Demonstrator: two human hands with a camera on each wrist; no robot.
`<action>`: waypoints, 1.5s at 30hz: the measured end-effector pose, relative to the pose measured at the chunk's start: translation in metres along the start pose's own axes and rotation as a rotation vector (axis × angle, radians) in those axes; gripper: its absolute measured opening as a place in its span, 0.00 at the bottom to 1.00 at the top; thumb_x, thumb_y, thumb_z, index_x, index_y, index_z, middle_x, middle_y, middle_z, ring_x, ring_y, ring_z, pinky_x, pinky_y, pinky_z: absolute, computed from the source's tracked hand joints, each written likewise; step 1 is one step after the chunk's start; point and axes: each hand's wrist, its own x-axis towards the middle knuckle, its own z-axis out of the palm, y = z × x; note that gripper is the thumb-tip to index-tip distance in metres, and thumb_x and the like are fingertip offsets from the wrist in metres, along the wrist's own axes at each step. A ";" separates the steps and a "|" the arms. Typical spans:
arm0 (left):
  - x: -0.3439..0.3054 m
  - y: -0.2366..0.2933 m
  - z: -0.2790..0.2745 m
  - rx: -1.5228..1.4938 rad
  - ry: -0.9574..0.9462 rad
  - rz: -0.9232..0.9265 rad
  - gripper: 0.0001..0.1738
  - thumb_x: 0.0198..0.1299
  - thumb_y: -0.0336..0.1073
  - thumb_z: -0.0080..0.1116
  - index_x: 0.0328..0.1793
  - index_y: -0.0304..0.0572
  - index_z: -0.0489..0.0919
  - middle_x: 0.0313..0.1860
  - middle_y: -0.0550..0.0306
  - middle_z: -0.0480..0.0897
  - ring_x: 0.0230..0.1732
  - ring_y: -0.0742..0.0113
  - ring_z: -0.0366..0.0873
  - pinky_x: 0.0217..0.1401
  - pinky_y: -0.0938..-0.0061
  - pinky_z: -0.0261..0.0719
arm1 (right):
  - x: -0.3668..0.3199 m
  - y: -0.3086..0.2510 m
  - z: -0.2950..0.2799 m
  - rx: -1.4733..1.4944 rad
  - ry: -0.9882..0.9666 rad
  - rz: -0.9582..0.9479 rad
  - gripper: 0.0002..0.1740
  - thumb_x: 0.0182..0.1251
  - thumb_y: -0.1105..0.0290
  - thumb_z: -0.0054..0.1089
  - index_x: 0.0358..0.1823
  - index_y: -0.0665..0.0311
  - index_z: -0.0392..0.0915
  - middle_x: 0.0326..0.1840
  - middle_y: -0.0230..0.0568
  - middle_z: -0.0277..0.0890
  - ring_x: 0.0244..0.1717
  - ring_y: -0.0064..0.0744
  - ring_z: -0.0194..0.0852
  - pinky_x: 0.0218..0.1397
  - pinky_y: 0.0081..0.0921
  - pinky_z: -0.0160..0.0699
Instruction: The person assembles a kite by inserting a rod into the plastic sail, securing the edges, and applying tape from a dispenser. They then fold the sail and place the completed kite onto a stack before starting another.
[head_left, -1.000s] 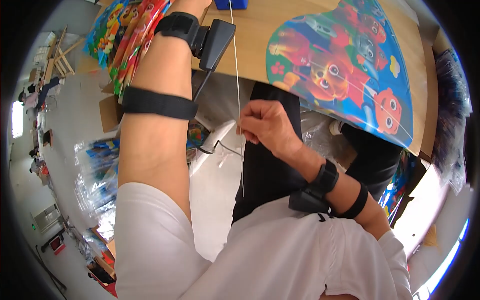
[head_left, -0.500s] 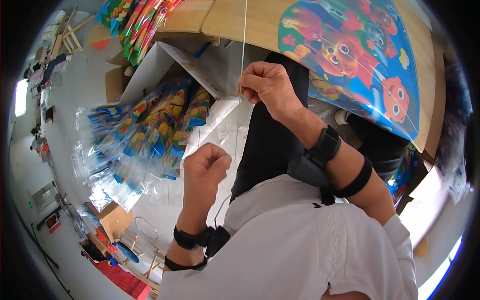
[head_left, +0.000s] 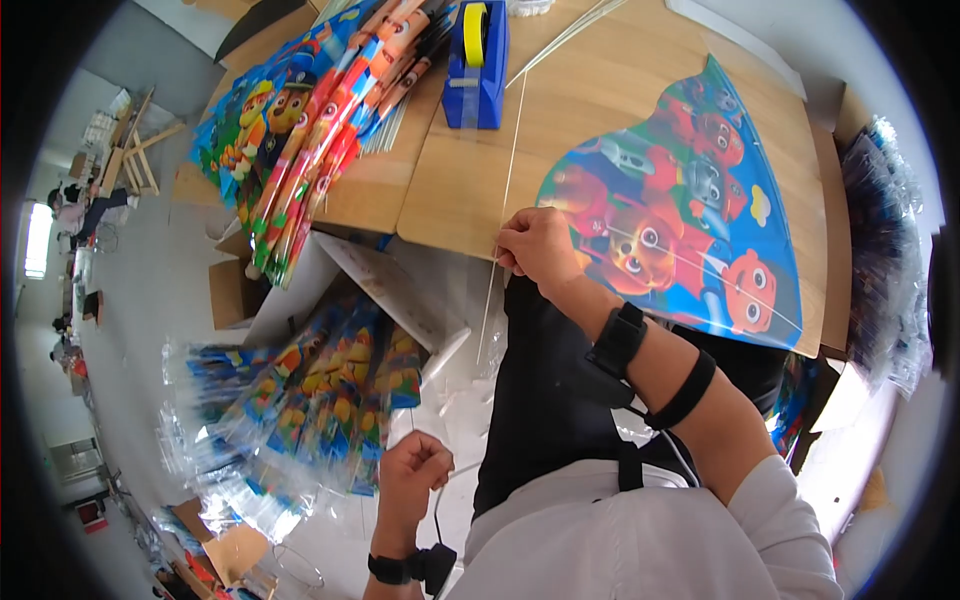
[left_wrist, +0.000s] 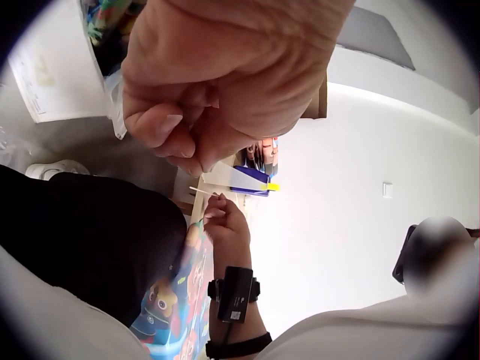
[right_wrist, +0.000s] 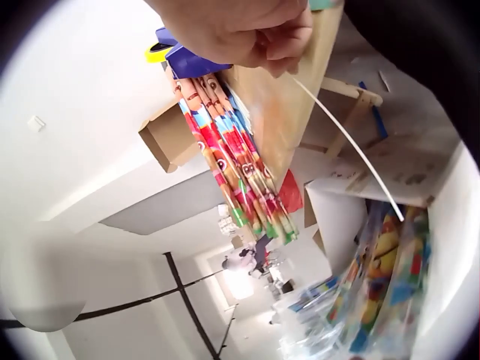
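My right hand [head_left: 545, 250] pinches a thin white rod [head_left: 514, 150] at the table's front edge. The rod runs up over the table and down below the fingers; the right wrist view shows its lower end free. Lower left, off the table, is my left hand [head_left: 408, 485] with curled fingers. In the left wrist view, a translucent strip [left_wrist: 226, 177], seemingly tape, shows at its pinching fingertips. A printed cartoon sheet [head_left: 700, 190] lies on the table [head_left: 590, 90] right of my right hand. The blue tape dispenser [head_left: 475, 100] stands behind the rod.
Rolled cartoon sheets [head_left: 325, 130] lie at the table's left. More thin rods [head_left: 570, 38] rest at the back. Beside my left hand, below the table, are bagged printed items [head_left: 320, 390] and a white box panel [head_left: 400, 300]. Plastic-wrapped items [head_left: 880, 250] line the far right.
My left hand, earlier extended toward the dispenser, has come back low at the left. My right hand still pinches the rod. The head view has shifted, showing more table.
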 end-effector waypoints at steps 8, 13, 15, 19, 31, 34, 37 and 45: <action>0.004 -0.005 -0.010 -0.074 0.022 -0.090 0.01 0.52 0.22 0.56 0.31 0.32 0.75 0.21 0.59 0.77 0.20 0.80 0.68 0.22 0.85 0.64 | 0.077 -0.062 -0.001 0.315 0.163 -0.146 0.08 0.53 0.73 0.58 0.19 0.69 0.75 0.15 0.36 0.71 0.13 0.22 0.64 0.16 0.23 0.61; 0.003 -0.007 -0.010 -0.048 0.023 -0.059 0.01 0.52 0.21 0.55 0.31 0.31 0.75 0.21 0.57 0.77 0.19 0.78 0.68 0.21 0.84 0.65 | 0.092 -0.107 0.018 0.544 0.167 0.012 0.06 0.50 0.76 0.61 0.20 0.67 0.74 0.18 0.33 0.68 0.17 0.22 0.62 0.17 0.22 0.56; 0.003 -0.009 -0.012 -0.068 0.019 -0.070 0.02 0.51 0.20 0.56 0.31 0.32 0.76 0.22 0.59 0.78 0.20 0.80 0.69 0.23 0.86 0.65 | 0.097 -0.106 0.018 0.534 0.186 -0.014 0.06 0.48 0.78 0.62 0.20 0.66 0.72 0.18 0.32 0.68 0.18 0.22 0.62 0.17 0.22 0.55; 0.001 -0.013 -0.018 -0.023 0.049 -0.098 0.01 0.51 0.22 0.57 0.31 0.32 0.76 0.21 0.59 0.78 0.20 0.80 0.69 0.22 0.86 0.66 | 0.100 -0.095 0.016 0.651 0.111 -0.006 0.08 0.47 0.78 0.62 0.19 0.63 0.70 0.19 0.33 0.67 0.19 0.24 0.63 0.21 0.22 0.58; -0.001 -0.022 -0.032 0.048 0.131 -0.222 0.03 0.51 0.22 0.57 0.28 0.32 0.74 0.18 0.57 0.76 0.15 0.79 0.67 0.15 0.85 0.61 | 0.095 -0.090 0.022 0.533 0.171 0.013 0.07 0.53 0.73 0.64 0.24 0.65 0.75 0.20 0.33 0.71 0.19 0.21 0.66 0.19 0.20 0.62; 0.001 -0.021 -0.031 0.047 0.151 -0.233 0.03 0.50 0.21 0.56 0.28 0.31 0.73 0.17 0.55 0.75 0.13 0.77 0.66 0.13 0.85 0.59 | 0.099 -0.098 0.030 0.512 0.194 0.016 0.06 0.55 0.74 0.63 0.25 0.65 0.76 0.22 0.33 0.73 0.19 0.20 0.66 0.16 0.18 0.60; 0.000 -0.038 -0.044 0.072 0.126 -0.238 0.03 0.50 0.21 0.56 0.27 0.31 0.73 0.17 0.55 0.75 0.13 0.77 0.66 0.13 0.85 0.58 | 0.120 -0.074 0.038 0.399 0.250 0.126 0.06 0.54 0.75 0.64 0.24 0.65 0.76 0.20 0.32 0.71 0.17 0.19 0.63 0.15 0.18 0.56; -0.007 -0.012 -0.036 0.068 0.113 -0.199 0.04 0.50 0.20 0.55 0.28 0.32 0.72 0.16 0.57 0.73 0.12 0.78 0.65 0.12 0.85 0.57 | 0.062 -0.084 -0.043 0.611 0.158 -0.104 0.09 0.48 0.79 0.64 0.20 0.60 0.73 0.15 0.27 0.64 0.15 0.17 0.56 0.17 0.19 0.52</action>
